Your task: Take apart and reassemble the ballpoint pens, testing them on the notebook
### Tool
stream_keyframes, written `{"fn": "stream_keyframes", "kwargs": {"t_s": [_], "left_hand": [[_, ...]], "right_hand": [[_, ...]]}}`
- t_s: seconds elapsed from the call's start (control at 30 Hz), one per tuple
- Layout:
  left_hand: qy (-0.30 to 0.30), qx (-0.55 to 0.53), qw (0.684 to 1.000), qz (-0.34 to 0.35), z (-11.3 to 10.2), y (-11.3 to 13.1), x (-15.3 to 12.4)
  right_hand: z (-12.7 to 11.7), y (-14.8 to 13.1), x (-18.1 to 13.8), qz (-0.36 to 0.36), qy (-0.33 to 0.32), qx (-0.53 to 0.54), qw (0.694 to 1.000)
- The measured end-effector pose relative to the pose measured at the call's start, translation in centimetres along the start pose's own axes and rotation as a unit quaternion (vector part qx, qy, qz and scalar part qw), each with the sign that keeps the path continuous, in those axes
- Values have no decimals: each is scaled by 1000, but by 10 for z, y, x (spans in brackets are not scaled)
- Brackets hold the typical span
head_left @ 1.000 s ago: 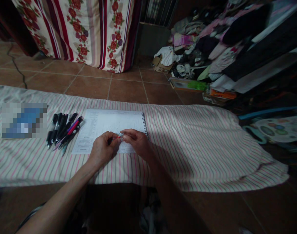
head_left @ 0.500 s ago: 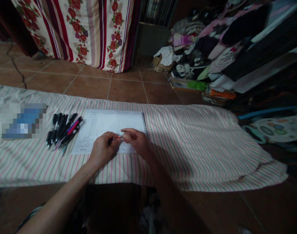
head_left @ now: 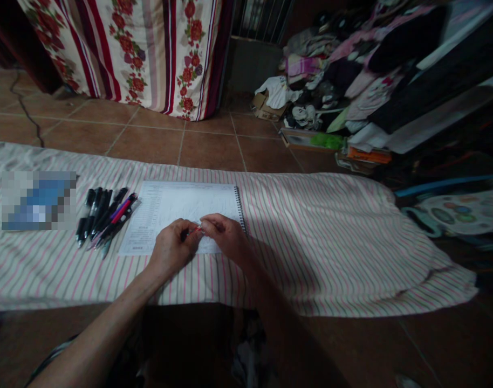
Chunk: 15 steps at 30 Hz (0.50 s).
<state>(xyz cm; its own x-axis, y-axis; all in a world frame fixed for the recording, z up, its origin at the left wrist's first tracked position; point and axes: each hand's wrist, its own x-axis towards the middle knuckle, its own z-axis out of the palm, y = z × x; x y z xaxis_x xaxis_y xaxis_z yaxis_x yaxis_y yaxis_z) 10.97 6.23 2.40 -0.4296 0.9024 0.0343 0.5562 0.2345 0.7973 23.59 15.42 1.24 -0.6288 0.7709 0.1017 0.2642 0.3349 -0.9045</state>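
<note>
Over the lower part of a spiral notebook (head_left: 185,199), my two hands meet at a slim pen (head_left: 197,229) with a red part and a dark end. My left hand (head_left: 173,241) is closed, pinching the pen by its darker end. The thumb and fingertips of my right hand (head_left: 226,233) are closed around its other end, which they mostly hide. Faint handwriting shows on the notebook's page, and a printed sheet (head_left: 143,226) lies along its left side. Several pens (head_left: 104,215), mostly black with one pink, lie in a loose bunch left of the paper.
A striped cloth (head_left: 331,242) covers the long, low surface under everything. At its left lies a blurred-out bluish rectangular item (head_left: 40,199). Beyond are a tiled floor (head_left: 149,137), a floral curtain (head_left: 149,54) and a heap of clothes (head_left: 343,75). A pale stool-like thing (head_left: 465,213) stands right.
My right hand's fingers have curled in closer around the pen's end; the index finger was straighter before. My left hand has hardly moved.
</note>
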Motion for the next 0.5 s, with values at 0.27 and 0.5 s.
{"fn": "stream_keyframes", "kwargs": {"t_s": [0.27, 0.5], "left_hand": [[-6, -4, 1000, -17, -1, 1, 0], [-8, -3, 1000, -12, 0, 3, -1]], "right_hand": [[1, 4, 1, -2, -6, 90, 996], [0, 0, -1, 12, -13, -12, 1000]]}}
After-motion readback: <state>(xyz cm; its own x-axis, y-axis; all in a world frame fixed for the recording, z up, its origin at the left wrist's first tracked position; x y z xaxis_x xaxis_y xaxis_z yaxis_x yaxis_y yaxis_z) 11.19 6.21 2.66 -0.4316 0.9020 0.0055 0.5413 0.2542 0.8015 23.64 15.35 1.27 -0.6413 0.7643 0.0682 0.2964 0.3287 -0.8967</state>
